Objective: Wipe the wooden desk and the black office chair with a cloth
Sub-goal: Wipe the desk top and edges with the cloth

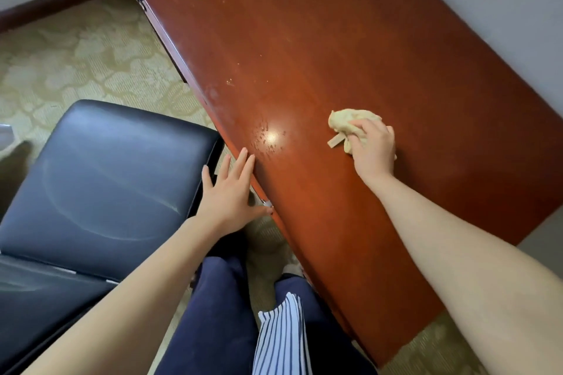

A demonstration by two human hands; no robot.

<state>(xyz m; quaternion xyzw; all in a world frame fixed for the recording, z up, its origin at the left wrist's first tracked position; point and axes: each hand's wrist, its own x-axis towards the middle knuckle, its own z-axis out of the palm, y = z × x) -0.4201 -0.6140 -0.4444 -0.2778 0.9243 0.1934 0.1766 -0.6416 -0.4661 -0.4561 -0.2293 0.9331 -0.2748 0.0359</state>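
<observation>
Clutching the bunched cloth (350, 122), right hand (374, 151) presses it to the desk (304, 39) — tag (335, 141) apparently pointing leftward.

The desk (304, 39) is finished in glossy reddish-brown wood, flecked with pale specks, and the cloth (347, 122) on it is coloured creamy yellow. The chair (106, 167) seat at the near left is black, streaked with faint whitish curves, while the carpet (76, 55) is patterned with cream floral shapes on olive green. Navy trousers (219, 313) and a white, dark-striped garment (280, 338) are seen nearest.
</observation>
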